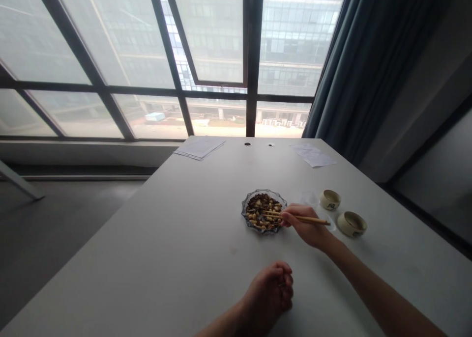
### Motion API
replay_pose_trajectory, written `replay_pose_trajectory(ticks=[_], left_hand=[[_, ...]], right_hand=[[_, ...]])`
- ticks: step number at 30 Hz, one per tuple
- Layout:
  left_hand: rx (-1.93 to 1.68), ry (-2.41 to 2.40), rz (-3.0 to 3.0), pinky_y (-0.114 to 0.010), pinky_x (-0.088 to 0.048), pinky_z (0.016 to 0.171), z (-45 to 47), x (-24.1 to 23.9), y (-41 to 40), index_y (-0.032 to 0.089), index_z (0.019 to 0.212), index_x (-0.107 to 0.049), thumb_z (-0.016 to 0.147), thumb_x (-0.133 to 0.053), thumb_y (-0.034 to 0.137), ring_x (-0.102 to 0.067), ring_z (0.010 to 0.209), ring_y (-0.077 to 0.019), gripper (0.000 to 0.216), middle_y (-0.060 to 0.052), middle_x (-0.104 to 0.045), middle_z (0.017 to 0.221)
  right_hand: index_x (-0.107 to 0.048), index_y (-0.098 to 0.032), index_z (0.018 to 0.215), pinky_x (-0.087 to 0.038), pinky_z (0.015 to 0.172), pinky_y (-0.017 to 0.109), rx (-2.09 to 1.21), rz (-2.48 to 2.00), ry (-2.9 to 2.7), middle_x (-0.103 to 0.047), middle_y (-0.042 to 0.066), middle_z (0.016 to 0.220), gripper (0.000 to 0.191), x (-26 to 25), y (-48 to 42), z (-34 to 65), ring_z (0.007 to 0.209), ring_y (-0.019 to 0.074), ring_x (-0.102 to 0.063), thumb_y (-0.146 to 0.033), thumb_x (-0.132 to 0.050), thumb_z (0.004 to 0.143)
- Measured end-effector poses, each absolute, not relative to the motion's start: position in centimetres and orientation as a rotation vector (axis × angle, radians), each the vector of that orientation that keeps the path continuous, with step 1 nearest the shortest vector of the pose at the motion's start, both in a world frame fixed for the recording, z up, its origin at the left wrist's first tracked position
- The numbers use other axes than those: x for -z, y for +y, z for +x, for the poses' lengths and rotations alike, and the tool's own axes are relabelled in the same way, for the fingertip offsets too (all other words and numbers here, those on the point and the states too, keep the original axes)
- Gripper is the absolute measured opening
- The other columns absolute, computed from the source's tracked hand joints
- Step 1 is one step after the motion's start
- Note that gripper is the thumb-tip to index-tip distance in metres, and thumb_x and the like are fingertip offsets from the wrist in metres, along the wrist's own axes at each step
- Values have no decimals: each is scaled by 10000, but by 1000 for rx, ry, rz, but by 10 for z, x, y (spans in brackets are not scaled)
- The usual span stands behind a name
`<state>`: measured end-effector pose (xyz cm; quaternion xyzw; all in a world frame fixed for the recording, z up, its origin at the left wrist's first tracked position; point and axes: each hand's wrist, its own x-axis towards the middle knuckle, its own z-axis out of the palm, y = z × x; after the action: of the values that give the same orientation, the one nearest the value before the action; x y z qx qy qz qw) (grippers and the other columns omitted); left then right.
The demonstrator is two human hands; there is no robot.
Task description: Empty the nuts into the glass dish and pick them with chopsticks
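Note:
My right hand (304, 224) is closed around a pair of wooden chopsticks (313, 220). Their tips reach into a scalloped glass bowl (244, 218), among a mix of pale and dark brown pieces (262, 207) that look like nuts or seeds. Whether the tips pinch a piece is too small to tell. My left hand (271, 293) rests on the table in front of the bowl, its fingers curled in and nothing visible in them.
Two small cream cups (330, 199) with dark markings stand to the right of the bowl, one a little nearer me. Clear plastic dishes (309, 198) sit partly behind my right hand. Papers (200, 148) lie at the far edge of the white table (177, 243), before the windows.

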<state>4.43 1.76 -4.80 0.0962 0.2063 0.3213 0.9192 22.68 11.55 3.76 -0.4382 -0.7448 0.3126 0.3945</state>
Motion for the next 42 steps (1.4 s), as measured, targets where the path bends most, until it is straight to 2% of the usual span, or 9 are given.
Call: replay_pose_trajectory(ticks=[12, 19, 27, 34, 42], left_hand=[[-652, 412, 177, -223, -210, 575, 46, 53, 18, 153, 888, -655, 736, -691, 200, -505, 608, -86, 163, 16, -567, 707], [-638, 416, 176, -221, -227, 586, 45, 52, 18, 159, 892, -654, 752, -698, 216, -505, 605, -81, 158, 21, -572, 718], [-650, 417, 190, -229, -200, 570, 46, 53, 17, 157, 880, -648, 716, -705, 214, -491, 589, -80, 182, 21, -559, 704], [-666, 414, 206, -237, -202, 567, 46, 51, 18, 157, 883, -650, 717, -697, 228, -477, 582, -85, 186, 17, -559, 700], [-668, 427, 195, -235, -197, 563, 47, 51, 17, 154, 883, -645, 715, -687, 217, -476, 580, -84, 184, 17, -553, 696]], right_hand=[[-760, -168, 787, -543, 650, 296, -915, -1114, -1812, -732, 73, 806, 375, -24, 130, 220, 719, 200, -694, -465, -608, 959], [-767, -167, 868, -586, 663, 325, -974, -1129, -1692, -756, 87, 884, 366, -17, 128, 219, 732, 220, -724, -502, -633, 931], [-762, -159, 882, -618, 668, 355, -1060, -1181, -1582, -777, 92, 780, 394, -16, 132, 219, 710, 253, -752, -545, -685, 875], [-758, -147, 852, -642, 658, 395, -1118, -1196, -1482, -790, 126, 808, 462, -4, 148, 220, 700, 284, -767, -604, -696, 836], [-755, -145, 861, -655, 668, 392, -1137, -1188, -1416, -791, 113, 798, 467, -2, 149, 219, 708, 284, -773, -609, -724, 809]])
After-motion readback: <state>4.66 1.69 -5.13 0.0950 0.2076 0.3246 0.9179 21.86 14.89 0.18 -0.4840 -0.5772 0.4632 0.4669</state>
